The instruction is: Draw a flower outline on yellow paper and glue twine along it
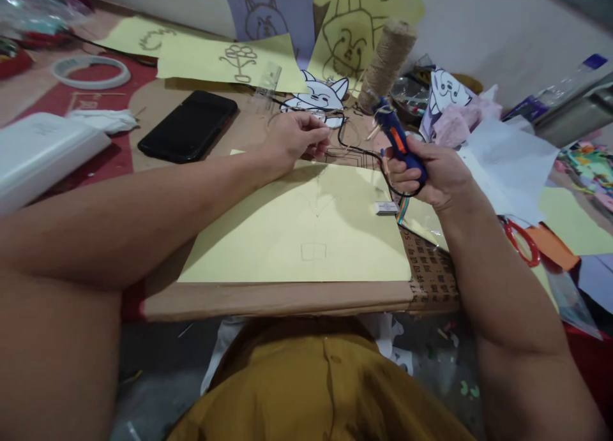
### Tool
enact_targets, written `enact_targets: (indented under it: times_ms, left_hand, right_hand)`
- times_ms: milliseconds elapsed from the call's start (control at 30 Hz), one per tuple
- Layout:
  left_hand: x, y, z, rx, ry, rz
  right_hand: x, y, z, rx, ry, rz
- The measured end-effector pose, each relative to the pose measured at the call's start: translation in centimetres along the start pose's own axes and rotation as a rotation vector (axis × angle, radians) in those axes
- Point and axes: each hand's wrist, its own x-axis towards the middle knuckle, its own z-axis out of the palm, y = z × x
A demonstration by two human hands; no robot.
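Note:
My right hand (431, 170) is wrapped round a blue hot glue gun (398, 141) with an orange trigger, its nozzle tilted up and to the left. A black cord (357, 146) runs from it across the table. Over the far edge of a yellow paper sheet (268, 237), my left hand (299, 138) has thumb and fingers pinched together; what they hold, if anything, is too small to make out. Thin twine strands curl near its fingertips. Faint pencil lines mark the sheet, and an eraser (385, 208) lies on its right side. Behind the left hand is a white fox-like cutout (320, 96).
A black phone (189, 127), white tape roll (90, 71) and white box (45, 150) lie to the left. A twine spool (387, 61) stands at the back. Yellow drawings (191, 61) lie behind. Red-handled scissors (523, 242) and paper pieces are at right.

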Motion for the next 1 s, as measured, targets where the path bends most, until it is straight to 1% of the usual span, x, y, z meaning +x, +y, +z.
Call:
enact_targets:
  times_ms: [67, 100, 167, 233, 367, 433, 467, 600, 700, 800, 867, 933, 1000]
  left_hand:
    - [-0.1, 0.1, 0.0, -0.031, -0.014, 0.014]
    - [-0.2, 0.1, 0.0, -0.04, -0.025, 0.026]
    - [-0.2, 0.2, 0.0, -0.042, -0.037, 0.041]
    - [-0.3, 0.3, 0.1, -0.038, -0.037, 0.041]
    - [-0.2, 0.2, 0.1, -0.025, -0.012, 0.029]
    - [-0.2, 0.2, -0.1, 0.023, 0.008, 0.059]
    - [-0.3, 0.2, -0.1, 0.061, 0.012, 0.095]
    - [-1.0, 0.7, -0.3, 0.281, 0.021, 0.273]
    - [-1.5, 1.4, -0.6, 0.411, 0.034, 0.343]
    - [-1.9, 1.9, -1.1, 0.535, 0.025, 0.426]
    - [-2.1, 2.3, -1.6, 0.618, 0.012, 0.482]
    - [-2.2, 2.9, -2.2, 0.64, 0.008, 0.527]
    - [-1.8, 4.3, -2.7, 0.585, 0.02, 0.574]
  right_hand:
    - [0.1, -0.4, -0.7, 0.023, 0.025, -0.069]
    - [0.2, -0.5, -0.9, 0.026, 0.065, -0.116]
    - [0.2, -0.9, -1.4, 0.014, 0.19, -0.199]
    - [0.4, -1.0, -1.9, -0.004, 0.324, -0.246]
    - [1.7, -0.5, -3.1, -0.041, 0.529, -0.243]
    - [2.7, 0.1, -3.7, -0.102, 0.66, -0.237]
    - [3.2, 0.5, -4.1, -0.13, 0.723, -0.237]
    - [4.7, 1.4, -4.9, -0.258, 0.885, -0.196]
    - [5.3, 1.9, -5.2, -0.351, 0.946, -0.134]
    - [5.5, 2.2, -5.6, -0.381, 0.938, -0.115]
    - [5.5, 2.4, -6.3, -0.446, 0.94, -0.102]
    - [5.4, 2.6, -7.0, -0.633, 0.957, -0.121]
    - [5.1, 2.8, -7.6, -0.9, 0.955, -0.215]
